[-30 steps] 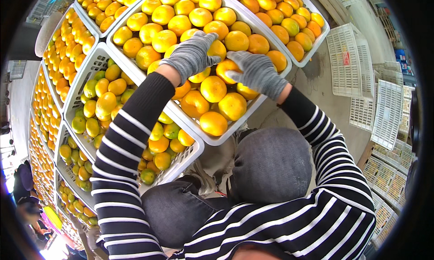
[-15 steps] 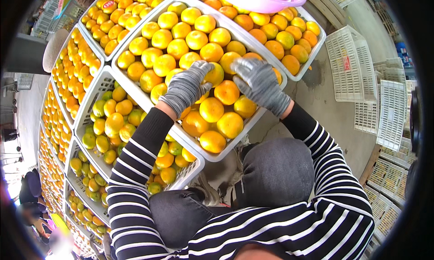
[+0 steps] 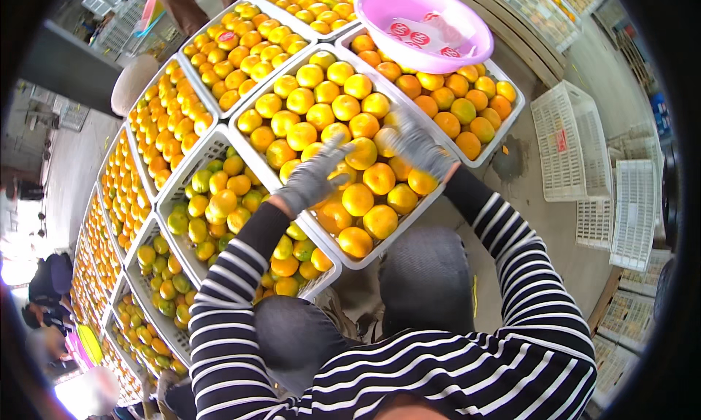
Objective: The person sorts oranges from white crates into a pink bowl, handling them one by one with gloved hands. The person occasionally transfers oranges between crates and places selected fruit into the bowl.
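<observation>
A white crate [image 3: 334, 250] of orange citrus fruit [image 3: 358, 199] is in front of me, packed in rows. My gloved left hand [image 3: 314, 173] lies over its left middle, fingers apart among the fruit, with no fruit visible in its grasp. My gloved right hand [image 3: 416, 146] is over the right side of the same crate, near a fruit [image 3: 361, 153] between the hands; its fingers are smeared by motion.
More fruit crates [image 3: 217, 117] surround it, some fruit greenish. A pink basin [image 3: 372, 11] with printed packets rests at the back right. Stacked white crates [image 3: 551, 143] stand right. Other people [image 3: 55, 303] are at the lower left, a pillar [image 3: 66, 62] upper left.
My view has shifted, bringing the pink basin fully into sight and the crate lower in the picture. My right hand has drawn back from the middle fruit toward the crate's right side, now blurred.
</observation>
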### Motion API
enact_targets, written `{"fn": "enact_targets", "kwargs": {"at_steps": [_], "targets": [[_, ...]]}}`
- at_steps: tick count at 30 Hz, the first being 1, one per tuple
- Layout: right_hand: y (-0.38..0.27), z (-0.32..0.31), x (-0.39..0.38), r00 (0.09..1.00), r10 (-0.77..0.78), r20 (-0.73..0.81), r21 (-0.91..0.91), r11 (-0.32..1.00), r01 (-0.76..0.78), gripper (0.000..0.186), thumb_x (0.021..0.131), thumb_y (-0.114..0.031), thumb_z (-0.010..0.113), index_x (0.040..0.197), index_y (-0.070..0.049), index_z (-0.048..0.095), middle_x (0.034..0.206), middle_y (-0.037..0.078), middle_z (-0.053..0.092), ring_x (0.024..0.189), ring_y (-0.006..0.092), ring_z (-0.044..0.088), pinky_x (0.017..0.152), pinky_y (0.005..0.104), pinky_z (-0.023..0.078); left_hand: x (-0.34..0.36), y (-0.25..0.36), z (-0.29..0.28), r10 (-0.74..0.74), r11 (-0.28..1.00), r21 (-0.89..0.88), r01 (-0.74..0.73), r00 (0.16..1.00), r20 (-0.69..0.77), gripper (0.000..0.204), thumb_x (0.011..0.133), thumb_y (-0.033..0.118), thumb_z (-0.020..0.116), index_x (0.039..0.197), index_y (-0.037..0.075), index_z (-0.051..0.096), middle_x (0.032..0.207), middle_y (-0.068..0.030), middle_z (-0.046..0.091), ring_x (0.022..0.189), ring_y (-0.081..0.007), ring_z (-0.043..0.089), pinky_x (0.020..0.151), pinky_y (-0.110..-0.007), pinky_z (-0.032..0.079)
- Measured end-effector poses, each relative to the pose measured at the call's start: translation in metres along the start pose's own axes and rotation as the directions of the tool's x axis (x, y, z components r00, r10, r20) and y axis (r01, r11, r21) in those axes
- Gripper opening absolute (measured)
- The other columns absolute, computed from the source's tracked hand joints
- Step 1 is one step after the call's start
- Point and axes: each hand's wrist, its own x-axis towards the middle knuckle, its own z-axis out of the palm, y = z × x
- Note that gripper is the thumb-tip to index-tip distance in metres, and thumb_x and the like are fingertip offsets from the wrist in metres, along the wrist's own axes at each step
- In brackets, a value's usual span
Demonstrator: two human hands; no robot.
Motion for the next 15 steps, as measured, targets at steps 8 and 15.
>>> {"fn": "enact_targets", "kwargs": {"at_steps": [8,15], "targets": [[0.180,-0.140,0.074,0.558,0.803,0.208,0.810,0.178,-0.559,0.056,0.088,-0.055,0.061,0.121,-0.010,0.054,0.095,0.011,0.067,0.084,0.0250,0.067,0.082,0.0457,0.054,-0.253,0.003,-0.079,-0.362,0.894,0.077,0.441,0.814,-0.454,0.025,0.092,0.007,0.057,0.116,0.001,0.059,0.119,-0.0158,0.062,0.107,-0.0322,0.061,0.093,-0.038,0.051],[0.139,-0.143,0.137,0.751,0.653,0.094,0.913,0.244,-0.326,0.027,0.095,-0.031,0.058,0.112,-0.010,0.055,0.101,0.012,0.063,0.080,0.0266,0.067,0.075,0.0500,0.057,-0.408,0.121,-0.053,-0.578,0.674,-0.068,0.735,0.469,-0.668,0.035,0.096,0.017,0.059,0.125,-0.002,0.059,0.115,-0.0125,0.068,0.105,-0.0217,0.064,0.096,-0.032,0.049]]}}
